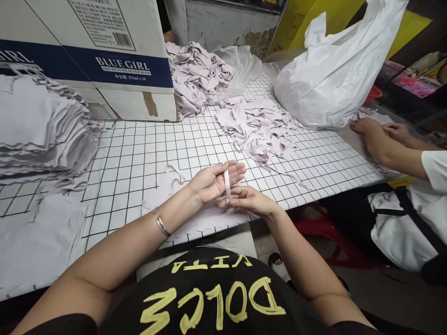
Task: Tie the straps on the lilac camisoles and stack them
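A narrow pale strip (227, 186) stretches between my two hands, just above the table's near edge. My left hand (213, 182) is palm up with its fingers extended, and its thumb presses the strip's upper end. Thumb and fingers of my right hand (252, 201) pinch the lower end. Beneath both hands a flat pale lilac fabric piece (195, 218) lies on the table. A thin curled fabric strip (176, 174) rests by its far edge, left of my hands.
Stacked fabric pieces (42, 130) and a beer carton (136, 88) stand at left. Beyond my hands are loose heaps of lilac fabric (258, 128) and a full white plastic bag (321, 83). At right, another person's hands (375, 139) work at the grid-patterned table (139, 144).
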A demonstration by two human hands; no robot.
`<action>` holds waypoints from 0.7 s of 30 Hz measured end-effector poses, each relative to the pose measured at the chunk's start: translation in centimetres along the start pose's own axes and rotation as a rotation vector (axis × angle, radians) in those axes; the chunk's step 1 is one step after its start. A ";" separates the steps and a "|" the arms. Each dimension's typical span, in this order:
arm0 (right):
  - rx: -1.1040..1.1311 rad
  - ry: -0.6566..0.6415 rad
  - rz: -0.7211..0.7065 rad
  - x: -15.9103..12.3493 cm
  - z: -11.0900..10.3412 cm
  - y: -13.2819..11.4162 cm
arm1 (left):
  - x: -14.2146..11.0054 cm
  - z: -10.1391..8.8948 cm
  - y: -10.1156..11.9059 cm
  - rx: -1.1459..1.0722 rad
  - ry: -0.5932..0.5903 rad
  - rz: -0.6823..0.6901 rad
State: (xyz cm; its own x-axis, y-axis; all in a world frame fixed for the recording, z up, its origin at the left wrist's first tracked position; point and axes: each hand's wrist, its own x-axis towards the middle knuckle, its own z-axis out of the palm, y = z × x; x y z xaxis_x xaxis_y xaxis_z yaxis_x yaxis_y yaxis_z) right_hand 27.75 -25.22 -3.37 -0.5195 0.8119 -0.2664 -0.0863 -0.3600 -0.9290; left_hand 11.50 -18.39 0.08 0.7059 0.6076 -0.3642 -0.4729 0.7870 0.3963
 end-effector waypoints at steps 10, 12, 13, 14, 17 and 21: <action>0.012 0.165 0.180 -0.9 -1.9 -0.1 | 1.7 -3.4 2.4 1.035 0.329 0.169; 0.156 0.278 0.143 -0.6 -2.3 -0.1 | 0.2 -4.5 2.1 1.568 0.376 0.271; 0.217 0.309 0.131 -0.4 -2.4 -0.2 | -0.6 -5.0 1.8 1.772 0.364 0.312; 0.262 0.327 0.122 -0.3 -2.5 -0.3 | -1.3 -5.5 1.3 1.918 0.346 0.337; 0.317 0.336 0.110 0.3 -2.5 -0.6 | -2.7 -6.4 0.0 2.096 0.325 0.343; 0.287 0.373 0.088 1.3 -2.2 -0.6 | -2.7 -6.6 -0.8 2.071 0.334 0.293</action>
State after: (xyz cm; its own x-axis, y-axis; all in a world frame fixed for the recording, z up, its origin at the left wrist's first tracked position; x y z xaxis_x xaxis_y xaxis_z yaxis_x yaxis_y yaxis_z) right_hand 28.99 -22.97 -3.73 -0.1998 0.8633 -0.4635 -0.3143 -0.5045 -0.8042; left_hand 6.49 -19.93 -4.86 0.5291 0.8369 -0.1403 0.7683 -0.4023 0.4979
